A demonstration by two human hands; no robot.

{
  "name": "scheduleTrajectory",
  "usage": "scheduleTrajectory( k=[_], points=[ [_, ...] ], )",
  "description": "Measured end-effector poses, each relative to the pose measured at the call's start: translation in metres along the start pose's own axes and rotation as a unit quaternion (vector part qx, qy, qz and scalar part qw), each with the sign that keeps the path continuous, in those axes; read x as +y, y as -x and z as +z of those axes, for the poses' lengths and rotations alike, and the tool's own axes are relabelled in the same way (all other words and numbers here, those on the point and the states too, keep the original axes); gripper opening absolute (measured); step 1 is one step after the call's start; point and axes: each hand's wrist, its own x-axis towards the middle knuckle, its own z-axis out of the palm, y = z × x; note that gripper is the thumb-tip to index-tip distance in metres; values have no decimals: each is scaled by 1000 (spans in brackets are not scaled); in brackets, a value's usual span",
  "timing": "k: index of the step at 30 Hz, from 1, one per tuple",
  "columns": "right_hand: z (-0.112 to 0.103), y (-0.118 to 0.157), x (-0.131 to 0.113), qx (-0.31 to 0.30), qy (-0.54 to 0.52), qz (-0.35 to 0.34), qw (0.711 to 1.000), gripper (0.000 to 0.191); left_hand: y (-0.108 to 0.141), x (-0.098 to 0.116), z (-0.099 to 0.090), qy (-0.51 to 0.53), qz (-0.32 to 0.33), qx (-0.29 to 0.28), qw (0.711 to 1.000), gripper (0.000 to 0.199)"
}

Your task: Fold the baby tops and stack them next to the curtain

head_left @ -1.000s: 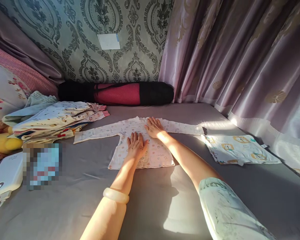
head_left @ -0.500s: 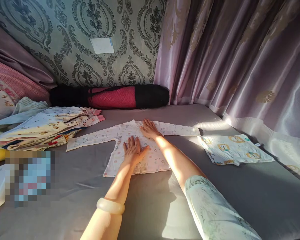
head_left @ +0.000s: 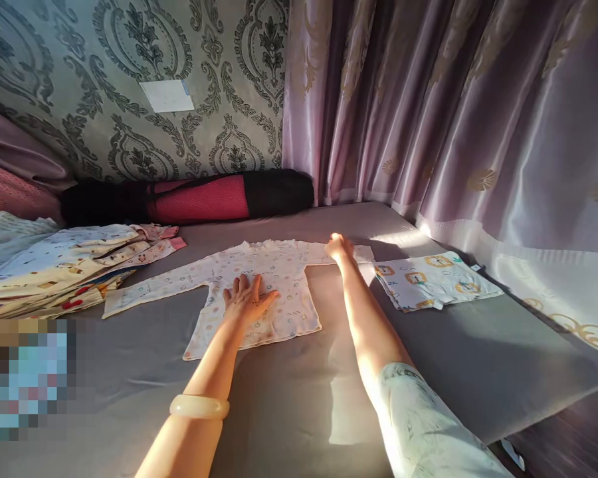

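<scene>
A small white long-sleeved shirt (head_left: 274, 305) with tiny coloured prints lies spread flat on the grey sheet, both sleeves stretched out sideways. My left hand (head_left: 249, 302) rests on the shirt's body with its fingers spread, palm down. At the right sleeve, my right hand (head_left: 339, 247) is closed, its fingers curled on the cloth about midway along. The fingertips are partly hidden. Just beyond that sleeve's cuff lies a folded white garment (head_left: 436, 279) with orange animal prints.
A pile of children's clothes (head_left: 64, 265) lies at the left. A long black and red rolled bag (head_left: 199, 199) lies along the wall. Purple curtains (head_left: 428, 113) hang at the right, beside the edge of the bed (head_left: 543, 398). A patch at lower left is blurred.
My right hand has moved from the shirt's collar area out to the right sleeve and has closed. My left hand stays flat on the shirt. The view has turned somewhat right.
</scene>
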Motion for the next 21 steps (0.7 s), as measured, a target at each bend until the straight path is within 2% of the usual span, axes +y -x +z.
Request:
scheduleTrajectory(
  k=[4,6,9,12,15,19,21],
  points=[
    [-5,-11,40,45,1,139,989,41,-6,3,-16,-12,2,-4,1000,56],
    [-3,-15,51,45,-4,176,983,43,-13,5,-22,-13,-6,3,1000,50],
    [0,-17,58,49,-14,181,982,47,-29,11,-24,-6,12,29,1000,41],
    [2,-18,61,63,-18,176,982,46,-50,19,-21,15,76,51,996,39],
    [1,-19,63,75,-10,178,981,44,-70,30,-17,39,126,48,990,42],
    [-1,-21,67,83,5,184,979,37,-92,44,-12,62,160,46,984,43],
    [-4,-21,67,78,18,144,986,33,-100,49,-11,71,182,54,979,44]
  ],
)
